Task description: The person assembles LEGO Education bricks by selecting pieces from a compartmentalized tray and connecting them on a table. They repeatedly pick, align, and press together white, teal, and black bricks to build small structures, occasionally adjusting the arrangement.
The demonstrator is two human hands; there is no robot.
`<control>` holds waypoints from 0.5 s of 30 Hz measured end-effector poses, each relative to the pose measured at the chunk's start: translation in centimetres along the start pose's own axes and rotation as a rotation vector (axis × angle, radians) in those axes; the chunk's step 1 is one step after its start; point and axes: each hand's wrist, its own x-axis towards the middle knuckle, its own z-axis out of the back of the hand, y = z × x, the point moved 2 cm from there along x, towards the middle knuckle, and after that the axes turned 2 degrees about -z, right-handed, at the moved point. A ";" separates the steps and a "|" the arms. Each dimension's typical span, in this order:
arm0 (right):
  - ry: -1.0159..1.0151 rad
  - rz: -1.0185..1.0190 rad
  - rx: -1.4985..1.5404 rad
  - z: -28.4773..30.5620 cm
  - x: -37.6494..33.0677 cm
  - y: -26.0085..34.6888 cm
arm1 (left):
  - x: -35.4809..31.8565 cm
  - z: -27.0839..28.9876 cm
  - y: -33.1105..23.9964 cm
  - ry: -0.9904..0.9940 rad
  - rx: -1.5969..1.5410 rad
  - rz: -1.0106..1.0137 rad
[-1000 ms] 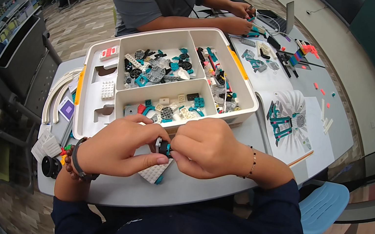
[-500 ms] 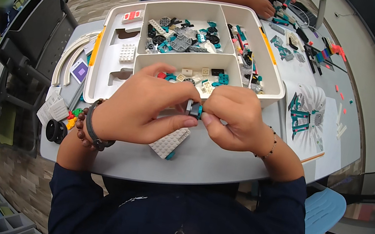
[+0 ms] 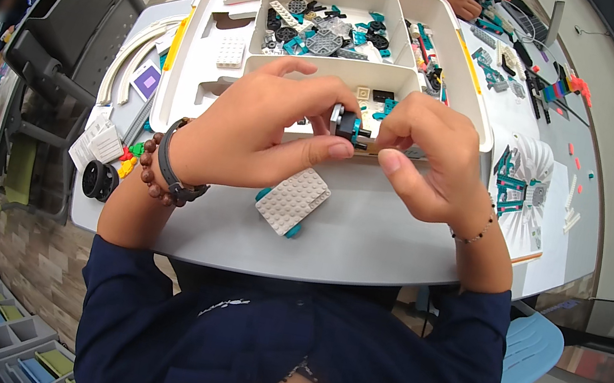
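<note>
My left hand (image 3: 264, 132) and my right hand (image 3: 431, 155) meet above the table's near part, both pinching a small black and teal brick assembly (image 3: 349, 125) held between the fingertips. Below the hands a light grey studded plate with teal corners (image 3: 292, 200) lies flat on the grey table (image 3: 363, 242). Just behind the hands stands a white sorting tray (image 3: 190, 66) whose compartments hold several grey, black and teal pieces (image 3: 325, 32). A bead bracelet and a dark band circle my left wrist.
A black wheel (image 3: 96, 179) and small coloured pieces lie at the table's left edge, beside white curved parts (image 3: 138, 58). An open instruction booklet (image 3: 523, 183) lies to the right. Another person's hand (image 3: 456, 1) works at the far side. A dark chair (image 3: 69, 14) stands left.
The view has tilted down and closed in on the table. Both hands have stayed together on the small assembly and lifted it slightly toward the tray's front wall.
</note>
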 end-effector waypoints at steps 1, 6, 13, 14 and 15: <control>0.001 0.014 -0.017 -0.1 0.0 0.1 | 0.0 -0.1 0.0 0.001 -0.001 -0.028; 0.037 0.095 -0.147 -0.6 0.0 0.8 | 0.0 -0.8 -0.3 0.062 0.000 -0.058; 0.021 0.130 0.014 -0.7 0.0 0.9 | -0.2 -1.0 -1.3 -0.013 -0.014 -0.074; 0.008 0.131 0.033 -0.7 -0.1 0.9 | 0.0 -1.0 -1.6 -0.020 0.006 -0.085; -0.006 0.131 0.052 -0.8 -0.1 1.0 | 0.0 -0.9 -1.8 -0.026 0.026 -0.096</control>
